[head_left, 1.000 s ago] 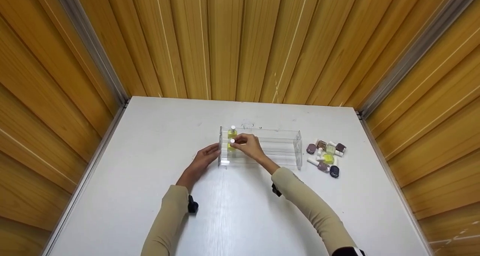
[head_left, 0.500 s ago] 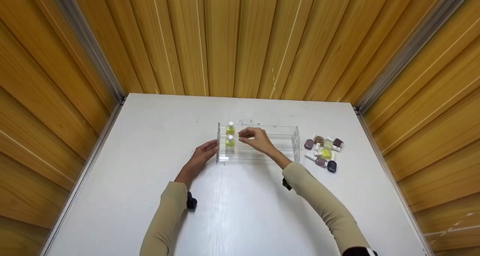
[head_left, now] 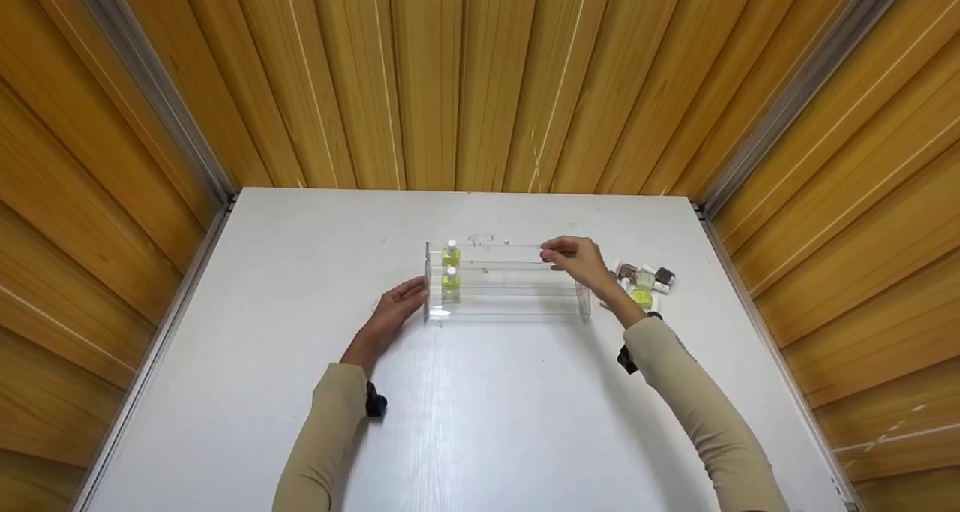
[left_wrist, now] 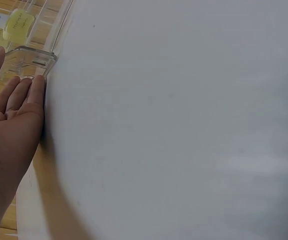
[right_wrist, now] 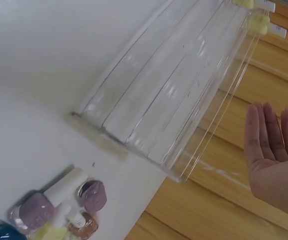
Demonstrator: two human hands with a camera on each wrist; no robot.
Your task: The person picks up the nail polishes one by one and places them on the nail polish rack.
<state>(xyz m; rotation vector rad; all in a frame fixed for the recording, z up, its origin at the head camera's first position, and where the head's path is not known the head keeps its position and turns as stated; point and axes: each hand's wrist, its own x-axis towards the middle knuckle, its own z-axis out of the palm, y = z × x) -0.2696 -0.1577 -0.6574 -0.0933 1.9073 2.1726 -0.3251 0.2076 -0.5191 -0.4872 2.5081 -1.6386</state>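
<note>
A clear acrylic tiered rack (head_left: 517,290) stands on the white table. Two nail polish bottles with yellow contents and white caps are upright at its left end: one on the rear tier (head_left: 450,257), the other on the tier in front (head_left: 451,281). My left hand (head_left: 391,313) rests against the rack's left side panel, its fingers extended in the left wrist view. Over the right end of the rack is my right hand (head_left: 583,263), with nothing between its lightly bent fingers. In the right wrist view that hand (right_wrist: 276,155) appears apart from the rack.
Right of the rack lies a loose group of nail polish bottles, including a yellow one (head_left: 641,297), a dark one (head_left: 664,275) and a purple one (right_wrist: 36,210). My right forearm partly covers this group. Wood-patterned walls (head_left: 420,84) border the white table (head_left: 480,422).
My right hand let go of the front yellow bottle's cap, leaving it standing on the tier, and moved right across the rack. My left hand stayed at the left panel. The view shifted slightly.
</note>
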